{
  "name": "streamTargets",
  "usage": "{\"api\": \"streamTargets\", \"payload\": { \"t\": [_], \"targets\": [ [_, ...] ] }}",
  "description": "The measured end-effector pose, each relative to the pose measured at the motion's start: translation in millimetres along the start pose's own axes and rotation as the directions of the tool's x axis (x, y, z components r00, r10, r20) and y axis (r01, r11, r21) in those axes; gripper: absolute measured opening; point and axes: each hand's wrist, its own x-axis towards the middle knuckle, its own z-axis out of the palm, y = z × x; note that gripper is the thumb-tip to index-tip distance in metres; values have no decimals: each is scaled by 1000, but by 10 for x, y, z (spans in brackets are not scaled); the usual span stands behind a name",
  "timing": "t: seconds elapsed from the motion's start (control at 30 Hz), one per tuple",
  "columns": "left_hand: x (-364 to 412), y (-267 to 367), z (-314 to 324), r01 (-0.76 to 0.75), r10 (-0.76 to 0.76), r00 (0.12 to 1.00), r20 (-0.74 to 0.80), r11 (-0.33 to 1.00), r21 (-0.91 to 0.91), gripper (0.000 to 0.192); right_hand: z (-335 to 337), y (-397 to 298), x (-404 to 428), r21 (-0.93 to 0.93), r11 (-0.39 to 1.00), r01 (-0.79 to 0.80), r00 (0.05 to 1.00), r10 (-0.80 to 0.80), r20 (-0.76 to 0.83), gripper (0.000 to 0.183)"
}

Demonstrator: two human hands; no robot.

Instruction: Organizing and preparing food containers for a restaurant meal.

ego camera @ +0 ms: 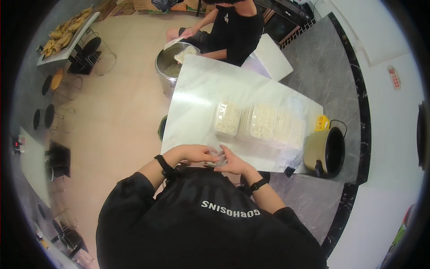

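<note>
At the near edge of the white table [195, 79], my left hand [196, 153] and my right hand [233, 163] face each other. A thin clear plastic piece [216, 154] is held between their fingers; whether it is a lid or a wrapper I cannot tell. Just beyond them sits a clear plastic box [228, 117] filled with white grains that look like cooked rice. Right of it stand several similar filled boxes [263, 122], close together. Clear plastic film or a bag [292, 154] lies along their right and near side.
Across the table a seated person [235, 33] holds a filled box [185, 53] and a pale flat piece [173, 43] over a large metal pot [168, 74]. A rice cooker pot [322, 151] and a yellow box [322, 122] stand right. Stools [50, 116] line the left.
</note>
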Motion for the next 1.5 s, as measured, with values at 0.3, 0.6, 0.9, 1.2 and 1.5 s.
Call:
{"api": "streamTargets", "payload": {
  "t": [0.3, 0.6, 0.9, 1.2, 1.5],
  "targets": [
    [-85, -1457, -660, 450, -212, 840, -500, 787, 423, 55, 352, 1018, 130, 38, 986, -164, 947, 168, -274, 120],
    [-5, -1524, -687, 383, -189, 879, -437, 827, 412, 53, 325, 1088, 178, 145, 968, -203, 930, 237, -280, 111],
    [60, -1487, -868, 390, -306, 913, -268, 848, 360, 69, 342, 952, 161, 184, 952, -244, 914, 289, -285, 109],
    [139, -1479, -848, 422, -352, 905, -238, 809, 408, 71, 331, 930, 168, 170, 949, -267, 913, 305, -270, 111],
    [81, -1431, -890, 419, -367, 907, -204, 827, 375, 73, 345, 944, 195, 166, 942, -292, 912, 327, -249, 106]
  ]
}}
